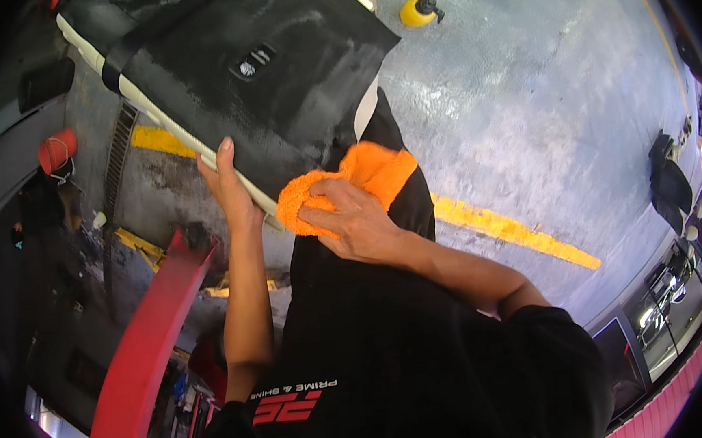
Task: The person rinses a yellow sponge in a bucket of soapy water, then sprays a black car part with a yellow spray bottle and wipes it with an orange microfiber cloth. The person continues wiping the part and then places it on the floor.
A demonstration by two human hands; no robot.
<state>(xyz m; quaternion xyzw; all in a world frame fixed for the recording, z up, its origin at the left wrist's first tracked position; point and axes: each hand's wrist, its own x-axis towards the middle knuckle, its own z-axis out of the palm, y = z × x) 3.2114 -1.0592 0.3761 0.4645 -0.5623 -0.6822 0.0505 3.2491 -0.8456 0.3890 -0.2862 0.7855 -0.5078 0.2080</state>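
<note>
Black panel [195, 91] with a cream edge [172, 122], upper left to top centre of the frame.
Orange cloth [380, 172] bunched at the panel's lower corner, mid-frame; right hand [358, 222] presses it, fingers curled into the folds; left hand [233, 191], left of centre, grips the cream edge, thumb upward.

Cool light brightens the floor [515, 118], leaving glare below the bottle [416, 14]; the cloth [374, 170] looks vivid, the left side dim. Straight edges bow toward the blackened rim, where details soften.
</note>
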